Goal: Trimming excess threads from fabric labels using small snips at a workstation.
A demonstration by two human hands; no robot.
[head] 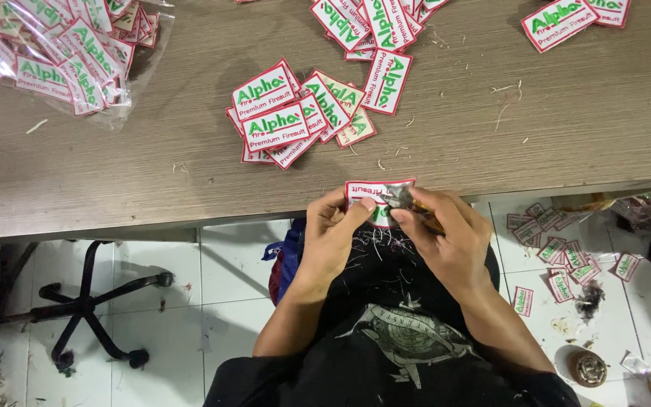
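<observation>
My left hand (pixel 334 230) pinches the lower left of a white embroidered patch (pixel 363 190) with a red border and green lettering, held at the table's front edge. My right hand (pixel 446 235) grips small metal thread snips (pixel 401 198), whose tip rests on the patch's right side. Both hands sit over my lap, where loose thread bits lie on black cloth (pixel 386 256).
A pile of the same patches (pixel 295 117) lies on the wooden table (pixel 152 166), more at the top middle (pixel 374 22) and top right (pixel 566 19). A clear bag of patches (pixel 62 53) sits top left. Patches litter the tiled floor (pixel 559 256); a chair base (pixel 88 305) stands left.
</observation>
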